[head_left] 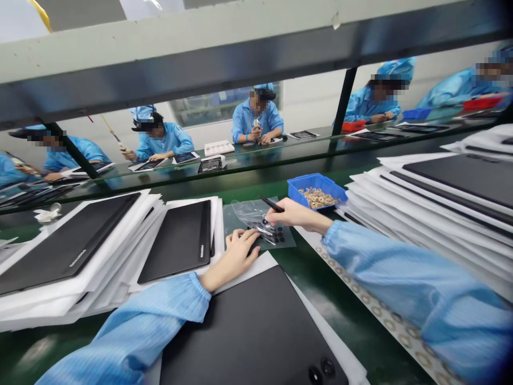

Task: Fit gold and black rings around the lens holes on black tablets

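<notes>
My right hand (290, 215) grips a slim black pen-like tool (271, 203); its working tip is too small to make out. Below it lies a clear plastic bag (248, 213) over a sheet of small round black pieces (279, 234). My left hand (240, 251) rests with its fingers spread out at the left edge of that sheet. Under my left forearm is a large black tablet-like panel (248, 326) on white paper, with two round camera rings (321, 371) at its near right corner.
Paper-layered stacks of black panels stand left (72, 240), beside it (180, 240), and right (441, 214). A blue bin (316, 191) holds small tan rings. A strip with ring shapes (372, 307) runs under my right arm. Co-workers (258, 117) sit beyond the shelf beam (224, 59).
</notes>
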A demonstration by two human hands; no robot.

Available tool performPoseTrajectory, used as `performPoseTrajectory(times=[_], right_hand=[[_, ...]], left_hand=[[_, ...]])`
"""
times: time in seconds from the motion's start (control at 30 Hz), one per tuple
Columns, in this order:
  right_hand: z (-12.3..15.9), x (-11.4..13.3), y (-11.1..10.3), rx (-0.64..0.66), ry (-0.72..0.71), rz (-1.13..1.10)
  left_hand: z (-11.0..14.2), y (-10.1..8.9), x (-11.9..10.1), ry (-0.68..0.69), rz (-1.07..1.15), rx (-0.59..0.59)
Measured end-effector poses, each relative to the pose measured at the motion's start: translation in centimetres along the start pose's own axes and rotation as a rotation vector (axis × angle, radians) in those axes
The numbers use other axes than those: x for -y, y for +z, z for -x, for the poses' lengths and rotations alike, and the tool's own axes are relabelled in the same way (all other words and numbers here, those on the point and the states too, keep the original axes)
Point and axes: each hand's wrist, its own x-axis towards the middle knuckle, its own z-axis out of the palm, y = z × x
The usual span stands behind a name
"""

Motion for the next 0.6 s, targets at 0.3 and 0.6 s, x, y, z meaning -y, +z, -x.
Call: performPoseTrajectory(times=[0.3, 0.6], right_hand=[[11.7, 2.3, 1.7, 0.183, 0.182, 0.192], [20.7, 0.8, 5.8, 0.092, 0.39, -0.025]], left_hand=[[0.4, -2.1, -2.7, 0.063, 0.086, -0.012], [5.0, -1.9, -9.3, 0.348, 0.504, 0.473]])
